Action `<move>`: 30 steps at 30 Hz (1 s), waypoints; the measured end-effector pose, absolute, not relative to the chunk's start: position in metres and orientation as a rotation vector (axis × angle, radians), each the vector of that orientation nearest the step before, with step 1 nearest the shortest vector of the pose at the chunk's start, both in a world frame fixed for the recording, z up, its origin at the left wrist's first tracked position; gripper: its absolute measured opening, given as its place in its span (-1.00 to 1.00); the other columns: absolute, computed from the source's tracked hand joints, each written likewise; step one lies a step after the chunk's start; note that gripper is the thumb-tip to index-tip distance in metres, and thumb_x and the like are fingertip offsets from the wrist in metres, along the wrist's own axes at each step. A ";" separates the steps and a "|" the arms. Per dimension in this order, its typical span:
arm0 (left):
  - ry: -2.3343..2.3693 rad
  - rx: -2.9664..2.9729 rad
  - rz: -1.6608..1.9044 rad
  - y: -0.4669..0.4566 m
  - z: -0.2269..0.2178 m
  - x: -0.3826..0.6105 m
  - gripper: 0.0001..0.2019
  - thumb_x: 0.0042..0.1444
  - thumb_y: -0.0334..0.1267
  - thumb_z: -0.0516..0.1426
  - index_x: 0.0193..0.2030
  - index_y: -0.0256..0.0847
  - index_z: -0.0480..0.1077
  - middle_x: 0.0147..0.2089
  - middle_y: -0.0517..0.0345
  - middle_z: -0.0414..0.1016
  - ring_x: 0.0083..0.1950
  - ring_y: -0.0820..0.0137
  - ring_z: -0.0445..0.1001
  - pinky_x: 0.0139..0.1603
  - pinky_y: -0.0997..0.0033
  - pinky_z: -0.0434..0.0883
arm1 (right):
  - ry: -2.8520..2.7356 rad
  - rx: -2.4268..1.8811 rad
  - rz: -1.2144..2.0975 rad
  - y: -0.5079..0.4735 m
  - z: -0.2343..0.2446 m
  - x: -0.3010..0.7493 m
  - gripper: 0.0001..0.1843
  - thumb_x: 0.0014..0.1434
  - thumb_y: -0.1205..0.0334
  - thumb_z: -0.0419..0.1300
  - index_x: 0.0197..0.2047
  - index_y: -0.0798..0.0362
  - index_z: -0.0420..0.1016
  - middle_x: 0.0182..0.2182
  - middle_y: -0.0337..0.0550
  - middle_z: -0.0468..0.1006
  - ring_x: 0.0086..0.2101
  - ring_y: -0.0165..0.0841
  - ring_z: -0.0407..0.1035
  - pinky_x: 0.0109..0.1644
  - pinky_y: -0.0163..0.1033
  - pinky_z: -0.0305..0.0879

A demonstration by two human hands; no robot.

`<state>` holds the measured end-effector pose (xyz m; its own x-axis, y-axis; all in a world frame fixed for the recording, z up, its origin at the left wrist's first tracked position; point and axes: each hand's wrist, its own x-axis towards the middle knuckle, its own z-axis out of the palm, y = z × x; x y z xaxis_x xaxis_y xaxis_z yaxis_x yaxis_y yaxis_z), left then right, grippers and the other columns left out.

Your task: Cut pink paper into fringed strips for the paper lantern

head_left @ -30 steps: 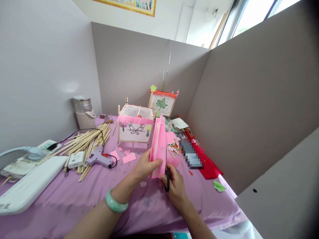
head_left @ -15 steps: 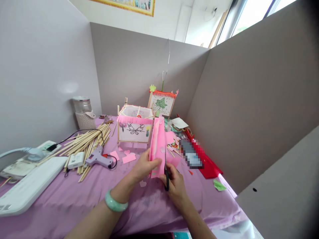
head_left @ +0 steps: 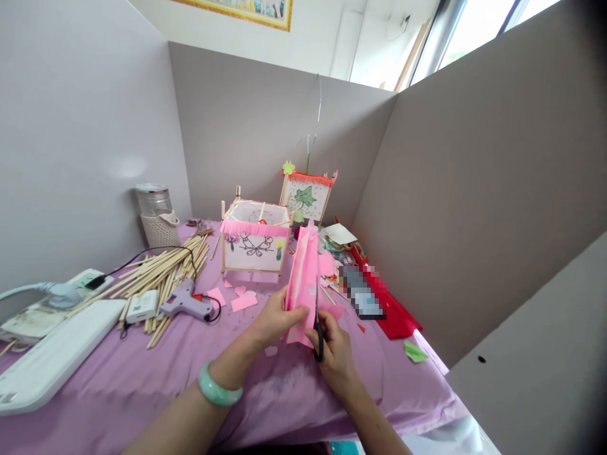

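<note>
– Pink paper (head_left: 301,278) has swung its top slightly rightward since the earlier frame. What's biggest?

– Worktop (head_left: 379,392), covered in purple. Next, the box (head_left: 256,249), standing beyond the left hand (head_left: 275,319).

– It holds what?

– Its top is open, and something red (head_left: 262,222) shows inside.

– And the paper?

– Smaller than the box, held up over the near part of the worktop, between the two hands. Its long axis runs away from the person. The left hand pinches its left side near the lower end, thumb on top; the right hand (head_left: 334,344) is nearer its right edge.

– Other containers?

– Just the lidded jar (head_left: 154,202) in a woven holder (head_left: 159,232); contents, I can't tell.

– Smaller still?

– Scissors (head_left: 321,344), gripped by the right hand, blades along the paper's right edge. Open or closed, I can't tell. Last, pink scraps (head_left: 244,302) near the left hand.
</note>
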<state>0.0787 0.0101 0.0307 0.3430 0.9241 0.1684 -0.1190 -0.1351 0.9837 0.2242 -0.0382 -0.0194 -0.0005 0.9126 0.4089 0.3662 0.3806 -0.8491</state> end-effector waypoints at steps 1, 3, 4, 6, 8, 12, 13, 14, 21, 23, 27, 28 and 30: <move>0.799 1.403 1.086 0.010 0.030 0.079 -0.77 -0.10 -0.37 0.18 -0.23 -0.30 0.39 -0.42 0.23 0.39 -0.42 0.45 0.34 -0.43 0.50 0.32 | -1.574 -1.165 0.648 -0.038 -0.019 0.224 -0.62 0.19 -0.04 0.11 -0.07 0.08 0.36 -0.55 -0.32 0.31 -0.56 -0.41 0.20 -0.50 -0.33 0.13; 0.803 1.418 1.074 0.010 0.030 0.078 -0.77 -0.10 -0.37 0.18 -0.23 -0.30 0.39 -0.43 0.23 0.38 -0.43 0.46 0.32 -0.44 0.51 0.29 | -1.569 -1.128 0.637 -0.038 -0.017 0.223 -0.61 0.18 -0.05 0.12 -0.09 0.08 0.35 -0.55 -0.32 0.29 -0.55 -0.42 0.18 -0.49 -0.33 0.12; 0.803 1.430 1.063 0.010 0.030 0.078 -0.77 -0.11 -0.38 0.18 -0.23 -0.30 0.39 -0.43 0.23 0.38 -0.44 0.47 0.31 -0.45 0.52 0.28 | -1.564 -1.107 0.627 -0.038 -0.016 0.223 -0.61 0.18 -0.06 0.12 -0.10 0.08 0.35 -0.55 -0.32 0.28 -0.55 -0.42 0.17 -0.49 -0.33 0.12; 0.801 1.451 1.043 0.010 0.030 0.078 -0.75 -0.11 -0.38 0.18 -0.22 -0.31 0.39 -0.41 0.22 0.38 -0.42 0.47 0.32 -0.43 0.51 0.29 | -1.554 -1.073 0.621 -0.038 -0.014 0.222 -0.61 0.18 -0.07 0.13 -0.11 0.08 0.35 -0.54 -0.32 0.29 -0.54 -0.42 0.16 -0.48 -0.33 0.12; 0.797 1.455 1.032 0.009 0.030 0.078 -0.73 -0.11 -0.38 0.18 -0.19 -0.32 0.39 -0.38 0.20 0.39 -0.40 0.46 0.33 -0.40 0.50 0.31 | -1.552 -1.056 0.628 -0.038 -0.014 0.223 -0.61 0.18 -0.07 0.12 -0.11 0.08 0.35 -0.52 -0.30 0.31 -0.53 -0.42 0.16 -0.47 -0.33 0.13; 0.804 1.446 1.002 0.008 0.031 0.079 -0.70 -0.12 -0.37 0.18 -0.17 -0.34 0.38 -0.36 0.16 0.42 -0.38 0.43 0.36 -0.37 0.46 0.33 | -1.559 -1.093 0.579 -0.037 -0.018 0.226 -0.63 0.19 -0.05 0.12 -0.12 0.09 0.37 -0.55 -0.32 0.27 -0.55 -0.43 0.13 -0.49 -0.33 0.09; 0.809 1.448 0.994 0.008 0.032 0.079 -0.70 -0.12 -0.37 0.19 -0.17 -0.34 0.37 -0.36 0.15 0.42 -0.38 0.42 0.36 -0.37 0.46 0.33 | -1.560 -1.113 0.560 -0.037 -0.018 0.226 -0.63 0.19 -0.05 0.12 -0.12 0.09 0.37 -0.57 -0.33 0.25 -0.56 -0.43 0.12 -0.49 -0.32 0.07; 0.811 1.451 0.990 0.007 0.032 0.079 -0.71 -0.12 -0.37 0.19 -0.18 -0.35 0.37 -0.37 0.16 0.42 -0.38 0.42 0.36 -0.37 0.45 0.33 | -1.560 -1.132 0.547 -0.037 -0.019 0.227 -0.64 0.19 -0.04 0.12 -0.13 0.09 0.38 -0.58 -0.34 0.24 -0.57 -0.43 0.12 -0.50 -0.32 0.06; 0.790 1.469 0.958 0.008 0.032 0.079 -0.69 -0.11 -0.36 0.18 -0.16 -0.34 0.38 -0.32 0.13 0.45 -0.34 0.40 0.39 -0.31 0.43 0.36 | -1.526 -1.059 0.597 -0.036 -0.013 0.224 -0.63 0.19 0.00 0.14 -0.05 0.08 0.37 -0.41 -0.21 0.45 -0.45 -0.37 0.31 -0.38 -0.31 0.24; 0.793 1.486 0.934 0.008 0.031 0.079 -0.70 -0.10 -0.36 0.18 -0.16 -0.34 0.38 -0.31 0.12 0.45 -0.33 0.40 0.39 -0.31 0.42 0.37 | -1.518 -1.018 0.615 -0.037 -0.012 0.224 -0.63 0.19 0.01 0.14 -0.04 0.07 0.36 -0.35 -0.17 0.48 -0.40 -0.35 0.35 -0.33 -0.31 0.29; 0.791 1.502 0.938 0.009 0.026 0.079 -0.71 -0.09 -0.35 0.19 -0.17 -0.33 0.38 -0.32 0.13 0.46 -0.33 0.40 0.39 -0.30 0.44 0.36 | -1.499 -1.049 0.605 -0.038 -0.013 0.225 -0.65 0.19 0.02 0.14 -0.05 0.08 0.37 -0.42 -0.22 0.48 -0.46 -0.38 0.35 -0.39 -0.33 0.28; 0.785 1.504 0.939 0.010 0.025 0.079 -0.71 -0.09 -0.34 0.19 -0.16 -0.32 0.38 -0.31 0.13 0.46 -0.33 0.40 0.40 -0.29 0.43 0.36 | -1.495 -1.063 0.599 -0.038 -0.013 0.226 -0.65 0.19 0.03 0.15 -0.06 0.08 0.37 -0.45 -0.24 0.47 -0.48 -0.38 0.34 -0.41 -0.34 0.27; 0.768 1.506 0.941 0.011 0.023 0.079 -0.70 -0.07 -0.33 0.19 -0.14 -0.32 0.38 -0.29 0.13 0.46 -0.31 0.39 0.40 -0.28 0.43 0.36 | -1.491 -1.074 0.596 -0.037 -0.014 0.226 -0.66 0.19 0.04 0.15 -0.06 0.08 0.37 -0.46 -0.25 0.47 -0.48 -0.39 0.35 -0.41 -0.34 0.28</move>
